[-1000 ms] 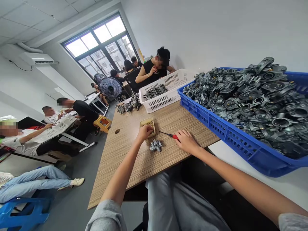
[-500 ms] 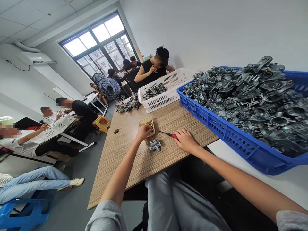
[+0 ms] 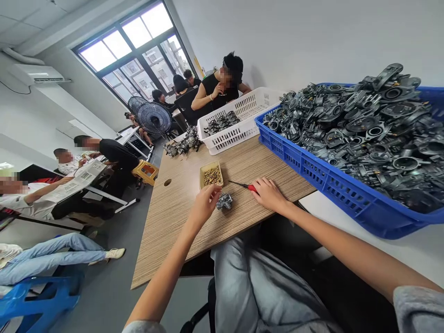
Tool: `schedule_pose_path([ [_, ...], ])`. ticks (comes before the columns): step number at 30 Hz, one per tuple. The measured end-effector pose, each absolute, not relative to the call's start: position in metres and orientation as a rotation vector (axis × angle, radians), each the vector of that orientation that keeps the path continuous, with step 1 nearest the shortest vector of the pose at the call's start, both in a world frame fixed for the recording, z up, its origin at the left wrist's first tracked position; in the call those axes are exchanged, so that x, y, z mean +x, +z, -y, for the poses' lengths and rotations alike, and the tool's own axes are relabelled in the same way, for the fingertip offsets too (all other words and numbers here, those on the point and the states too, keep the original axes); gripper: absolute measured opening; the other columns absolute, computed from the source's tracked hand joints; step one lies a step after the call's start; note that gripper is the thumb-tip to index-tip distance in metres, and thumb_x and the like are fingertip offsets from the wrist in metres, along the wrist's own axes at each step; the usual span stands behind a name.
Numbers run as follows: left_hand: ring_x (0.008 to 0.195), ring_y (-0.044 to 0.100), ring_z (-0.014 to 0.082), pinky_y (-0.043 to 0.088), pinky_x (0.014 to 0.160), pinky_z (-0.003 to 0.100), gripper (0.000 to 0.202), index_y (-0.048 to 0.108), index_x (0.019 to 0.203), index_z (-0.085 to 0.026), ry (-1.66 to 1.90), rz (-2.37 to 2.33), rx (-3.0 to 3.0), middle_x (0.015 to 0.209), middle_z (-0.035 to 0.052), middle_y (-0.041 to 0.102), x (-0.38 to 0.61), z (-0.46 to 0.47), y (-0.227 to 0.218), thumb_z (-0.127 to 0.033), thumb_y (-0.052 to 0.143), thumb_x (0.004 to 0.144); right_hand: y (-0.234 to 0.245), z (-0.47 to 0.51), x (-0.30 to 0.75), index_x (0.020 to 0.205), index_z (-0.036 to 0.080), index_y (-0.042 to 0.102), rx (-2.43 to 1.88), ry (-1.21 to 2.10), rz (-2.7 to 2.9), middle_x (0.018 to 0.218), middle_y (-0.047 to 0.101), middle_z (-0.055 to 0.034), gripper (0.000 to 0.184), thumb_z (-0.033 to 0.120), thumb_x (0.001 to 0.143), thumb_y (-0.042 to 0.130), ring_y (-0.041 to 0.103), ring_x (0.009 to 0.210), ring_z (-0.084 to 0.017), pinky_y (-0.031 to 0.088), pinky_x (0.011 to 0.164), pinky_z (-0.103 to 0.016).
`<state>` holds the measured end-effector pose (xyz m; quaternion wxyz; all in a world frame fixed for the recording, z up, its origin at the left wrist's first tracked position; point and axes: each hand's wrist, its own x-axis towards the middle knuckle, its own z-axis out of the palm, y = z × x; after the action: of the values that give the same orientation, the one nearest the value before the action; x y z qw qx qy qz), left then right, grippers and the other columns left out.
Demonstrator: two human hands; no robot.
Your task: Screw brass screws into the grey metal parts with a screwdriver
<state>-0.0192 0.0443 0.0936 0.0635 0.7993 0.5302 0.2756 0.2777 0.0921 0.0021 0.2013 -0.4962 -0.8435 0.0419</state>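
Observation:
My left hand [image 3: 207,202] is just left of a grey metal carburetor body [image 3: 225,201] lying on the table. Its fingers are pinched together, and whatever sits between them is too small to make out. Behind that hand stands a small yellowish tray [image 3: 206,168] full of little brass-coloured parts [image 3: 212,176]. My right hand [image 3: 266,193] rests on the tabletop, its fingers closed over the red handle of a screwdriver [image 3: 251,187]. The dark shaft points left toward the tray.
A blue crate [image 3: 308,175] heaped with carburetor bodies stands at the right. Behind the tray are a white basket [image 3: 222,145] and a pile of metal parts [image 3: 183,142] on the wooden table [image 3: 166,231]. A co-worker [image 3: 222,88] sits beyond the basket.
My left hand has come out of the tray and moved back toward me, beside the carburetor body. My right hand stays on the screwdriver. The view has shifted slightly.

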Motion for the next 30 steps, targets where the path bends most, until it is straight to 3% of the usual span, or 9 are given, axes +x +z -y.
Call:
schedule_pose_path([
  [5,0.098,0.075,0.0223,0.063,0.095,0.037,0.020,0.076,0.118,-0.023,0.789,-1.554,2.535,0.112,0.0097,0.081,-0.013,-0.023,0.076,-0.027,0.056,0.114,0.000,-0.092,0.278,0.126,0.016,0.071,-1.376,0.110,2.357,0.130,0.072,-0.0179,0.023,0.030,0.113,0.058,0.061,0.122,-0.033,0.043,0.101,-0.042],
  [9,0.103,0.075,0.0243,0.064,0.095,0.038,0.022,0.075,0.120,-0.024,0.745,-1.493,2.695,0.109,0.0096,0.081,-0.015,-0.022,0.062,-0.029,0.054,0.117,-0.001,-0.093,0.278,0.125,0.016,0.071,-1.388,0.094,2.365,0.129,0.072,-0.0178,0.023,0.030,0.114,0.057,0.061,0.122,-0.033,0.043,0.101,-0.042],
  [15,0.096,0.074,0.0228,0.064,0.090,0.036,0.025,0.074,0.120,-0.023,0.644,-1.451,2.870,0.105,0.0091,0.078,-0.022,-0.026,0.044,-0.028,0.050,0.118,0.000,-0.093,0.278,0.126,0.016,0.071,-1.398,0.089,2.370,0.130,0.072,-0.0186,0.023,0.030,0.114,0.057,0.062,0.122,-0.034,0.043,0.102,-0.042],
  [30,0.097,0.073,0.0234,0.064,0.092,0.037,0.027,0.074,0.121,-0.024,0.665,-1.496,2.936,0.109,0.0095,0.079,-0.026,-0.026,0.033,-0.029,0.047,0.119,0.001,-0.093,0.278,0.126,0.016,0.070,-1.387,0.106,2.363,0.130,0.072,-0.0179,0.022,0.030,0.113,0.058,0.061,0.122,-0.033,0.043,0.101,-0.041],
])
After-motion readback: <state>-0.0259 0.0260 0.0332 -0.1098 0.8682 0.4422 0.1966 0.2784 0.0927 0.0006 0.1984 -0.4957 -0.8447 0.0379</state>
